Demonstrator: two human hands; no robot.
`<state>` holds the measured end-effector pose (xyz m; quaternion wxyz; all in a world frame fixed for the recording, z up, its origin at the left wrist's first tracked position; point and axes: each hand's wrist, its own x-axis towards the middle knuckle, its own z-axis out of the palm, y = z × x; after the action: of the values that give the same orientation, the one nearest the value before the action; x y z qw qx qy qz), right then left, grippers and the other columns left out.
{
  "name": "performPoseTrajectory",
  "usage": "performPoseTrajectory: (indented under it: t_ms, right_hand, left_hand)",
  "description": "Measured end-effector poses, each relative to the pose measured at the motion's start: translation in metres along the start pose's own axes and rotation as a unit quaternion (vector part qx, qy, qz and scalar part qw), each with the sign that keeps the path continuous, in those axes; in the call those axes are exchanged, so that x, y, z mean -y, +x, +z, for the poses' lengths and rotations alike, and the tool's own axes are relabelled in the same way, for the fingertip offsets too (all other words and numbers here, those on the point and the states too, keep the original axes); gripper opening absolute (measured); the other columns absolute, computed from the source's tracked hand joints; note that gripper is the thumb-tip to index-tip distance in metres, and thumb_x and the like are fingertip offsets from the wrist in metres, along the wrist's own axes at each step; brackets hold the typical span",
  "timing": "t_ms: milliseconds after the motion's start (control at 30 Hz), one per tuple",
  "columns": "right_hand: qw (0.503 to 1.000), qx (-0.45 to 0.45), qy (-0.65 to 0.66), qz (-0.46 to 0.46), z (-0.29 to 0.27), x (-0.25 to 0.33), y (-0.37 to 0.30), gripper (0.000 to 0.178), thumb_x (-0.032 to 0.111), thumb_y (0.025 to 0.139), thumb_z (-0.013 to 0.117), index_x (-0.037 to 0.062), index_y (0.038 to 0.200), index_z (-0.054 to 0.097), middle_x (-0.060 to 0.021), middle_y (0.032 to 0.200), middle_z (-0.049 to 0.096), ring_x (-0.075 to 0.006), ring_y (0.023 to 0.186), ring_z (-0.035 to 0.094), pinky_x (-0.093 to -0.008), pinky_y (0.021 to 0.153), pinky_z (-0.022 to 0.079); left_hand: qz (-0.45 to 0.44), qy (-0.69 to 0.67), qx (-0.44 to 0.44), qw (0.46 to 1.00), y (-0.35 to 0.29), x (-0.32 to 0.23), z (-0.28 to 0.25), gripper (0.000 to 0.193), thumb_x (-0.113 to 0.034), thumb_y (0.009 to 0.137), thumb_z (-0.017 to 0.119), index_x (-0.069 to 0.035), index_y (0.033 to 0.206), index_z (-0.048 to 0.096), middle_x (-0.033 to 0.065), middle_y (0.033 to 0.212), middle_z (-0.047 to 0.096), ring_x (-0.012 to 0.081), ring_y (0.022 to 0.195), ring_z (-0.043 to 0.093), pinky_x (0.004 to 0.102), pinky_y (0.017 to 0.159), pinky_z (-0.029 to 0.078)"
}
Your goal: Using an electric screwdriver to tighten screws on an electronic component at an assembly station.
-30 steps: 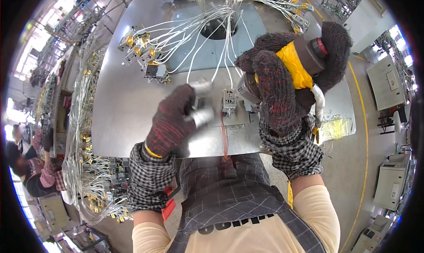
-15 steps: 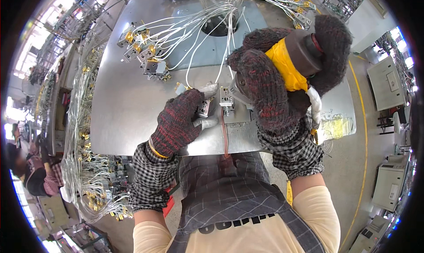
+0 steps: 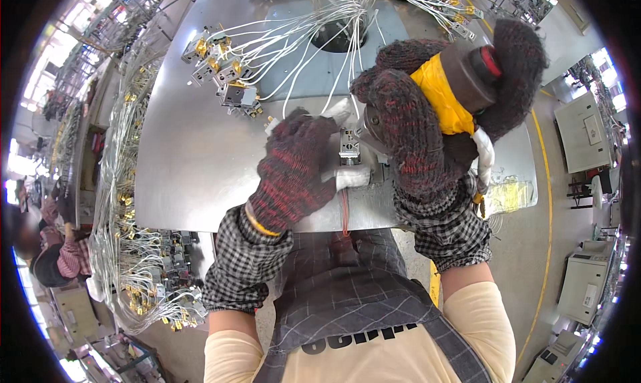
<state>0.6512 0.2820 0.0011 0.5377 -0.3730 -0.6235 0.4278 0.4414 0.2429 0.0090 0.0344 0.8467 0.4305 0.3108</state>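
Your right hand (image 3: 414, 129) grasps a tool (image 3: 442, 92) beside the block (image 3: 349, 146) on the table (image 3: 193, 162), while your left hand (image 3: 295, 166) spreads around that block, grip unclear, apparently positioning it, which calls for steadiness.

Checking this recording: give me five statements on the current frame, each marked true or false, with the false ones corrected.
1. The right hand grips a dark tool with yellow wrapping. True.
2. The left hand is bare. False: it wears a dark, red-flecked glove.
3. A small metal block is between the two hands. True.
4. The white wires are all bundled on the floor. False: many fan out over the metal table.
5. A yellow floor line runs right of the table. True.
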Motion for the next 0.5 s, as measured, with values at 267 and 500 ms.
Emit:
performPoseTrajectory:
  t_ms: [267, 500]
  right_hand:
    - [0.920, -0.099, 0.170, -0.339, 0.019, 0.070, 0.024, 0.086, 0.020, 0.093, 0.065, 0.0101, 0.151, 0.002, -0.0217, 0.103, 0.062, -0.0258, 0.077, 0.068, -0.0411, 0.064, 0.060]
    - [0.889, -0.202, 0.042, -0.409, -0.011, 0.091, 0.013, 0.054, 0.016, 0.093, 0.058, 0.0087, 0.141, 0.033, -0.0215, 0.095, 0.064, -0.0258, 0.075, 0.067, -0.0479, 0.070, 0.058]
  left_hand:
    - [-0.096, -0.142, 0.116, 0.978, 0.022, -0.007, -0.003, 0.052, -0.039, 0.070, 0.081, -0.007, 0.107, 0.064, 0.0080, 0.086, 0.063, 0.0286, 0.087, 0.064, 0.0453, 0.090, 0.046]
    - [-0.060, -0.209, 0.051, 0.975, 0.014, 0.006, 0.005, 0.059, -0.032, 0.069, 0.085, -0.007, 0.118, 0.064, 0.0089, 0.092, 0.069, 0.0214, 0.082, 0.067, 0.0325, 0.074, 0.053]
